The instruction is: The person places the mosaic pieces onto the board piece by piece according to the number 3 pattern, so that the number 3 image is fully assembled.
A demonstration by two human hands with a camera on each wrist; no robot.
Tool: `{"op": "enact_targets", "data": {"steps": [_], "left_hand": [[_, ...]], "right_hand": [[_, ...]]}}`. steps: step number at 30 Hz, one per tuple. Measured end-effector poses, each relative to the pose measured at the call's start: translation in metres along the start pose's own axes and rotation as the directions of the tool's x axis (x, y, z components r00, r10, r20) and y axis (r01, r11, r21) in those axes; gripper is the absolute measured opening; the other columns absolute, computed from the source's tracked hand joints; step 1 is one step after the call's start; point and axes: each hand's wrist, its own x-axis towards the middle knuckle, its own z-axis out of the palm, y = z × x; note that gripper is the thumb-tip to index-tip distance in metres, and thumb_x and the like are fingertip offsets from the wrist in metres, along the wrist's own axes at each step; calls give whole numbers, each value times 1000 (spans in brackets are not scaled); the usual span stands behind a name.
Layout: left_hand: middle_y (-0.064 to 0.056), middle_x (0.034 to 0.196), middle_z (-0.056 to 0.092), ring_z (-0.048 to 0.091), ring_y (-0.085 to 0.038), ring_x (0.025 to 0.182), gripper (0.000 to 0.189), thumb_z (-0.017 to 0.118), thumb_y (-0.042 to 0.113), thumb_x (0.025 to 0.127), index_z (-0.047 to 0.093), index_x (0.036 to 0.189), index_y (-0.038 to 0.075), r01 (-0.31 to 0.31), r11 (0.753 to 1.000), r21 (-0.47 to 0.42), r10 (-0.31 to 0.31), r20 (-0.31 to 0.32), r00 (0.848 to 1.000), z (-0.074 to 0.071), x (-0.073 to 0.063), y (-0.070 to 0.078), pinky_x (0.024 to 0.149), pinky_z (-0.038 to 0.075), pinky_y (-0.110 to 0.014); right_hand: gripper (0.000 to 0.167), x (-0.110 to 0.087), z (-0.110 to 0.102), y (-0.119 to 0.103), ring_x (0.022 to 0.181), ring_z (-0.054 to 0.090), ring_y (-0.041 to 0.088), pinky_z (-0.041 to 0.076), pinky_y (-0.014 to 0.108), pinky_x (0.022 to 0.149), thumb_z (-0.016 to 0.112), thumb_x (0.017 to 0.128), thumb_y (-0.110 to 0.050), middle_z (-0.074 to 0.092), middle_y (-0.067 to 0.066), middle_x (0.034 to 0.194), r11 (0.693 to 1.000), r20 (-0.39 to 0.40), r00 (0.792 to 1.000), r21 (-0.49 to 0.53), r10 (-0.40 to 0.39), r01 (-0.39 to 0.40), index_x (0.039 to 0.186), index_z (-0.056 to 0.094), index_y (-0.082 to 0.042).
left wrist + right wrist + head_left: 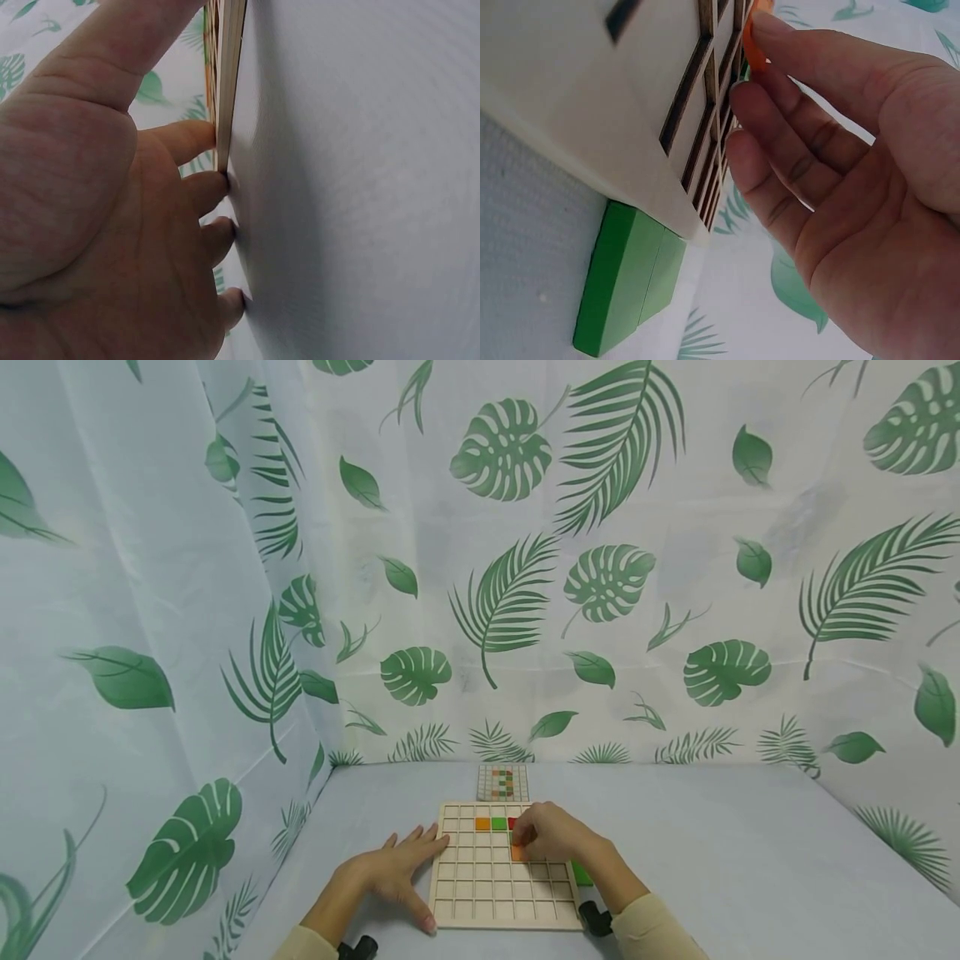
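A light wooden grid board (487, 889) lies flat on the table. In its upper rows sit an orange tile (482, 823), a green tile (498, 823) and a red tile (512, 822) partly covered by fingers. My right hand (553, 832) is over the board's upper right, pinching another orange tile (754, 39) between thumb and fingertips, right at a grid cell. Part of a green piece shows just above that tile, mostly hidden by the hand. With fingers spread, my left hand (397, 868) rests along the board's left edge, its thumb near the lower left corner.
Green blocks (626, 274) lie on the table against the board's right side, below my right wrist. Behind the board is a small card (504, 783) printed with a coloured grid pattern. Leaf-patterned curtains (510, 610) close off the back and left of the table.
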Motion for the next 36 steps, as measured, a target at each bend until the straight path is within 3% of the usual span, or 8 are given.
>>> {"op": "enact_targets", "data": {"steps": [9, 18, 27, 36], "left_hand": [[-12, 175, 17, 10, -40, 162, 128, 96, 56, 62, 30, 165, 21, 15, 1000, 7, -15, 1, 1000, -2, -1, 4, 126, 5, -71], [-12, 175, 15, 9, -40, 162, 129, 97, 55, 62, 29, 166, 21, 11, 1000, 8, -11, 1, 1000, -2, 0, 3, 126, 5, -71], [-13, 175, 16, 9, -41, 162, 128, 97, 54, 62, 29, 166, 20, 9, 1000, -2, -9, 6, 1000, -2, -2, 5, 126, 5, -71], [-13, 175, 16, 10, -41, 162, 127, 96, 55, 63, 30, 166, 21, 14, 1000, 10, -14, 5, 1000, -2, -2, 4, 126, 5, -71]], "right_hand": [[16, -2, 0, -2, 72, 59, 10, 51, 25, 64, 87, 78, 1, 71, -5, 80, 999, -8, 1000, -46, -17, 16, 87, 79, -10], [13, -2, 1, -2, 72, 58, 9, 52, 24, 65, 86, 80, -1, 70, -6, 80, 999, -6, 1000, -45, 14, -14, 88, 81, -10], [8, -3, -4, 1, 74, 57, 8, 51, 25, 64, 86, 82, -7, 72, -7, 83, 1000, 11, 1000, -25, -13, 14, 89, 83, -11], [16, -6, -14, 4, 80, 58, 15, 49, 28, 65, 82, 87, -11, 70, -7, 83, 998, -55, 998, -34, 41, -43, 103, 82, -8]]}}
